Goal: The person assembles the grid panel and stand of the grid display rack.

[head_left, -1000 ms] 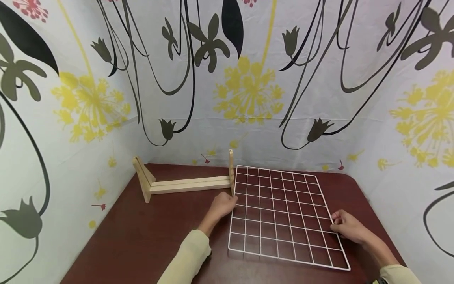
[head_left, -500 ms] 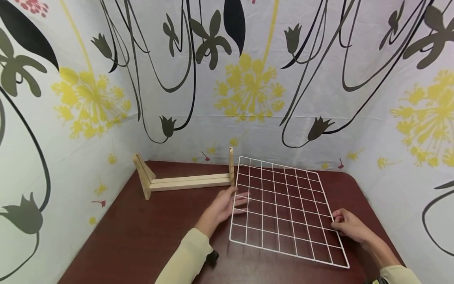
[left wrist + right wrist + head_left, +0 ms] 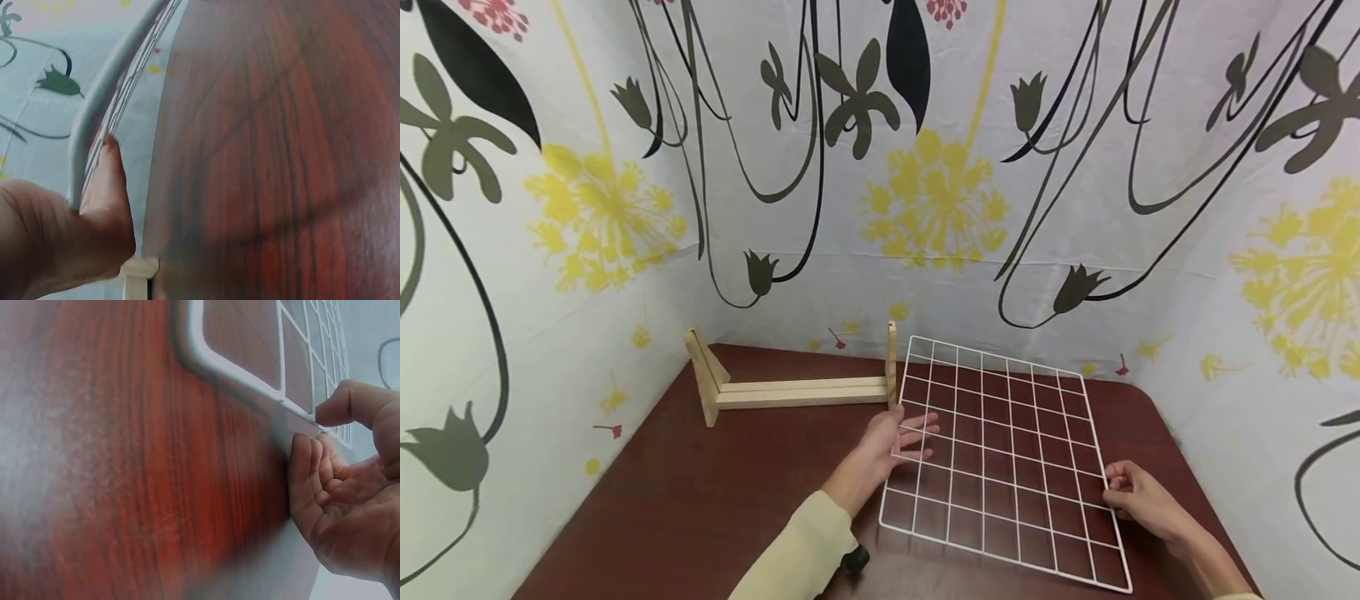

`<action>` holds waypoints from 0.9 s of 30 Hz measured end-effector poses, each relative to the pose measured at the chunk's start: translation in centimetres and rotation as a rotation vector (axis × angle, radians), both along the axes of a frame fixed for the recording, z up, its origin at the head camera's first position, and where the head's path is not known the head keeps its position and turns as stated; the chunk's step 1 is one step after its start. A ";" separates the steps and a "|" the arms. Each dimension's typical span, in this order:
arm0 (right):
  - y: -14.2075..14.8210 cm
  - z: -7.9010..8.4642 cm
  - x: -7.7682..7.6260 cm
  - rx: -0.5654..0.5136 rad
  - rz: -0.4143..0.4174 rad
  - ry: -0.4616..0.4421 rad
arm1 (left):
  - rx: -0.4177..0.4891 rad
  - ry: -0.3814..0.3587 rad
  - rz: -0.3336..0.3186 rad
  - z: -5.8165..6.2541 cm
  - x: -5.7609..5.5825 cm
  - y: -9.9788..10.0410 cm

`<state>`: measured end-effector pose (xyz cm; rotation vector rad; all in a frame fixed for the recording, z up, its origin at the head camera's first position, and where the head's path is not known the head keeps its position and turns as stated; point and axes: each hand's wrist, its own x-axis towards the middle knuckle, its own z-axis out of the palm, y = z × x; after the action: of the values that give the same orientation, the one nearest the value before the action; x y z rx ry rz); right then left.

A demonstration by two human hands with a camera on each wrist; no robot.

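With 12 o'clock straight ahead, the white wire grid slants between my two hands, over the dark red table. My left hand supports the rim at the grid's 9 o'clock: the hand is spread wide, its straight fingers reach underneath, and the bar lies in the crook of the thumb. My right hand has a narrow pinch on the opposite rim, between 3 and 4 o'clock, thumb above and fingers curled beneath. Along my left side the grid is clear of the table; at its corner between 4 and 5 o'clock I cannot tell whether it touches the surface

A pale wooden stand sits at about 10 o'clock from the grid, a long crossbar between two end pieces. Its right upright is just beside the grid's 11 o'clock corner, and I cannot tell if they touch. My left thumb is near that upright's foot, while the left end piece is well apart from my hands. A cream sleeve covers my left forearm. Flower-patterned cloth surrounds the table from 9 through 12 to 3 o'clock
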<state>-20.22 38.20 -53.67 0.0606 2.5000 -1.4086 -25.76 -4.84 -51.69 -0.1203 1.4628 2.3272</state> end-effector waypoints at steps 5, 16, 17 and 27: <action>-0.1 0.4 -0.1 0.000 -0.033 -0.002 | -0.037 0.014 0.080 0.1 0.2 0.6; -1.4 0.9 0.4 0.119 -0.110 0.183 | -0.061 0.034 0.116 0.9 0.1 0.6; -1.7 0.9 0.6 0.132 -0.133 0.228 | -0.060 0.038 0.119 1.0 0.1 0.5; -3.9 1.5 1.7 0.126 -0.318 0.437 | -0.046 0.058 0.137 1.8 -0.7 0.2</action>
<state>-18.49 34.33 -52.13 0.2041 3.0485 -1.5137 -26.44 -4.61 -49.92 -0.1723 1.5825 2.4242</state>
